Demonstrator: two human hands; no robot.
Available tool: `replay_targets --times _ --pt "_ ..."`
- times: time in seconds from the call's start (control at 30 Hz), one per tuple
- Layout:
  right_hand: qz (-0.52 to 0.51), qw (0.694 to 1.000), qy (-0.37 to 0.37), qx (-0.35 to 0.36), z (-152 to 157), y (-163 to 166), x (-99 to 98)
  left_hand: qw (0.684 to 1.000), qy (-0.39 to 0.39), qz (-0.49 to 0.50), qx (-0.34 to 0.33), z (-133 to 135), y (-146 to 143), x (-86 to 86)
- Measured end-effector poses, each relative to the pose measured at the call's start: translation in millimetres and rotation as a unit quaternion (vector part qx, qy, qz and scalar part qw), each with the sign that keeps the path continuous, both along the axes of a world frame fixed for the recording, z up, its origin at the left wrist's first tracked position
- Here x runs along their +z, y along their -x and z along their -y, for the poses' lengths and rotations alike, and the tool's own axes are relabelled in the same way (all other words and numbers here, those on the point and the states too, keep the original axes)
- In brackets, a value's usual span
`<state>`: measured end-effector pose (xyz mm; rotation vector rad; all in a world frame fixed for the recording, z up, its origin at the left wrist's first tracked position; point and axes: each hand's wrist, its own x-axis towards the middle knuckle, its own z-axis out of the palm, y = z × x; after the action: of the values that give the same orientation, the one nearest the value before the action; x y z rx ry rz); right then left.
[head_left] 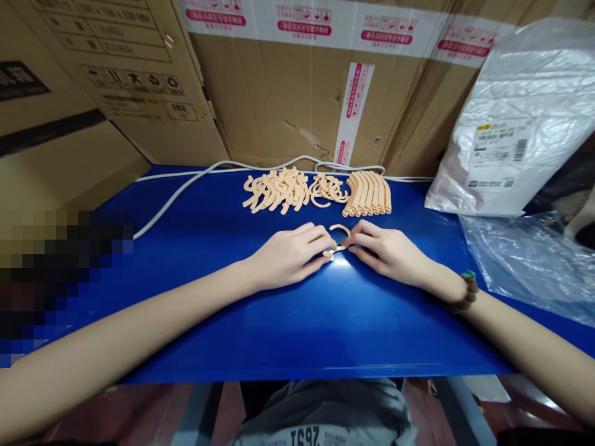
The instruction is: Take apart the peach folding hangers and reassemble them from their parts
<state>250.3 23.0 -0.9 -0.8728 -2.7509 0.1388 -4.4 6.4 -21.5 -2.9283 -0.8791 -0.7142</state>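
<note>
Above the middle of the blue table (325,322), my two hands meet around small beige curved pieces. My left hand (292,254) is closed, its thumb and fingers pinching a beige curved piece (329,254). My right hand (390,251) is closed too, its fingertips on a thin C-shaped beige piece (340,228). The two pieces lie close together between the fingertips; whether they are joined I cannot tell. Just beyond are a loose pile of wavy beige pieces (279,191), a smaller heap of C-shaped pieces (328,188) and a neat row of nested curved pieces (369,193).
A white cable (186,181) runs along the table's back. Behind it stand large cardboard boxes (279,93). At the right are a white plastic mailing bag (525,111) with a label and a clear plastic sheet (530,260). The table's front edge is close to my lap.
</note>
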Motion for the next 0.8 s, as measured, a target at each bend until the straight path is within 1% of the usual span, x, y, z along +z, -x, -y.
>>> replay_targets --times 0.13,0.2,0.27,0.33,0.4,0.5,0.57,0.67,0.8 --pt "0.013 1.0 -0.001 0.016 2 2 0.9 0.997 -0.042 0.004 -0.069 -2 1 -4.1" --pt "0.024 0.999 -0.006 0.028 4 4 2.9 0.995 -0.051 0.017 -0.083 -3 2 -6.1" --pt "0.026 0.999 -0.02 0.025 4 3 7.2 0.995 -0.045 0.033 -0.083 -2 3 -7.2" --pt "0.011 0.998 -0.051 -0.017 2 -1 13.4 0.995 -0.036 0.04 -0.087 -2 3 -7.2" --pt "-0.018 0.991 -0.094 -0.096 -5 -9 19.6 0.994 -0.027 0.037 -0.095 -1 3 -6.6" --pt "-0.042 0.965 -0.145 -0.215 -21 -27 23.4 0.995 -0.021 0.037 -0.094 -1 3 -5.8" --pt "-0.028 0.951 -0.152 -0.269 -33 -39 20.7 0.995 -0.022 0.038 -0.089 -1 3 -5.6" --pt "0.009 0.942 -0.121 -0.314 -47 -51 12.8 0.996 -0.024 0.035 -0.082 -1 3 -5.4" --pt "0.03 0.943 -0.084 -0.32 -55 -57 5.7 0.996 -0.028 0.031 -0.079 -1 4 -4.7"
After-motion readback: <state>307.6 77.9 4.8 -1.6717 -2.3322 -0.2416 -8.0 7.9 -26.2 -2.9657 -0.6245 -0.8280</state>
